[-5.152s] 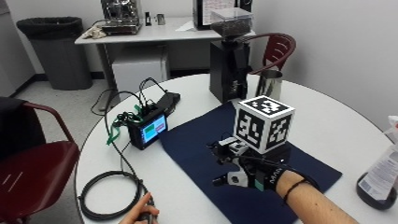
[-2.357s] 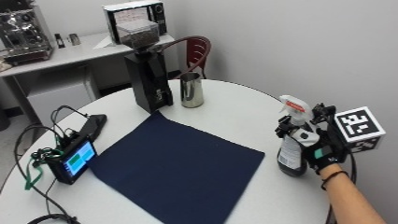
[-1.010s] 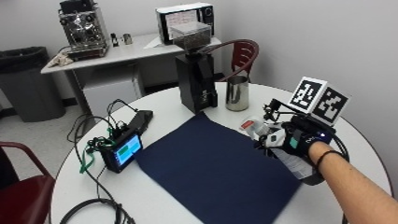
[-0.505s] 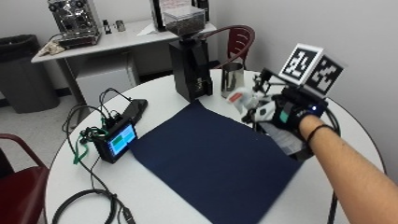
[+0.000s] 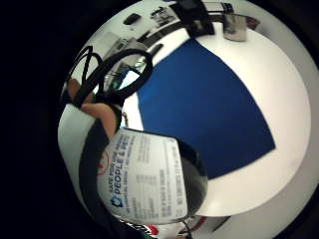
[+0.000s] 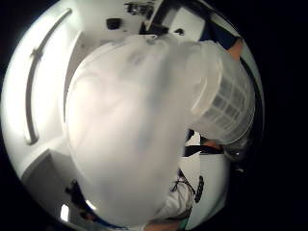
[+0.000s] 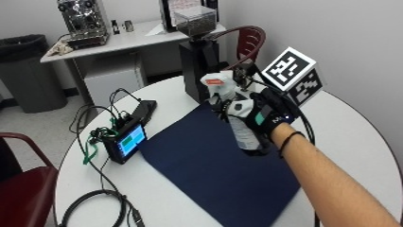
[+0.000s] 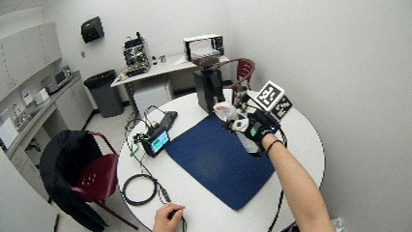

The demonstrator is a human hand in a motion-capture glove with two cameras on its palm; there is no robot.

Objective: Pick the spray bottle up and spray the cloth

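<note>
My gloved right hand (image 7: 263,116) grips the spray bottle (image 7: 243,136) by its neck and holds it off the table, tilted. Its white head with a red nozzle tip (image 7: 217,83) points left, toward the far end of the cloth. The dark blue cloth (image 7: 207,170) lies flat on the round white table (image 7: 353,142), and the bottle hangs over the cloth's right edge. The little finger side palm view shows the bottle's printed label (image 5: 149,177) close by and the cloth (image 5: 204,104) below. The white spray head (image 6: 139,125) fills the thumb side palm view.
A black coffee grinder (image 7: 200,61) stands at the table's far edge just behind the bottle. A small screen device (image 7: 127,141) with cables (image 7: 94,208) sits left of the cloth. A bare left hand (image 8: 169,212) rests near the front edge. A red chair (image 7: 25,189) stands at the left.
My hand left the cloth, took hold of the bottle at the table's right side, lifted it and carried it to the cloth's right edge. The outside camera has shifted too.
</note>
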